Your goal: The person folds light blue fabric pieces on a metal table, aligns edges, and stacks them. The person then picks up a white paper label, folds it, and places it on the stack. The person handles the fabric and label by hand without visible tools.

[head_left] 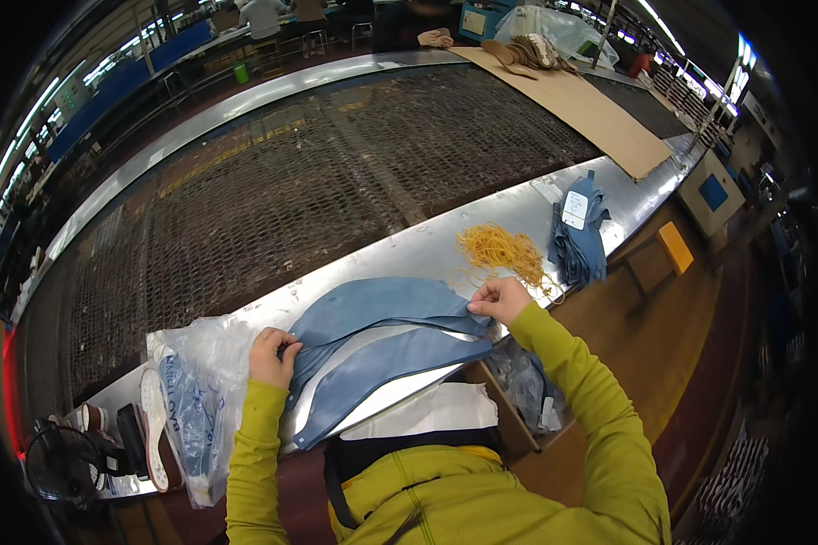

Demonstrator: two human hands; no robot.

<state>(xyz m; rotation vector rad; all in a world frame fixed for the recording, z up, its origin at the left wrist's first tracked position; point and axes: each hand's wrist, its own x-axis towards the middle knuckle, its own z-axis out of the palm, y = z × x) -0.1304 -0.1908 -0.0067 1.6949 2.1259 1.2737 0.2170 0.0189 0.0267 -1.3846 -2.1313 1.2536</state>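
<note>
Curved blue leather-like pieces (373, 304) lie overlapping on the metal edge of the table in front of me. My left hand (271, 357) is closed on the left end of the upper pieces, thumb and fingers pinching. At their right end my right hand (500, 300) pinches the tip. A separate curved blue piece (386, 377) lies closer to me, apart from both hands. Beyond my right hand sits a tangled heap of yellow rubber bands (500, 250). Farther right is a bundle of blue pieces (580, 232) with a white label on it.
A wide dark mesh conveyor (300, 163) runs beyond the metal edge. Clear plastic bags (204, 381), a shoe sole (153, 427) and a small black fan (61, 461) are at left. Brown cardboard (573, 113) lies far right; an open box (527, 400) stands below the edge. A person sits across.
</note>
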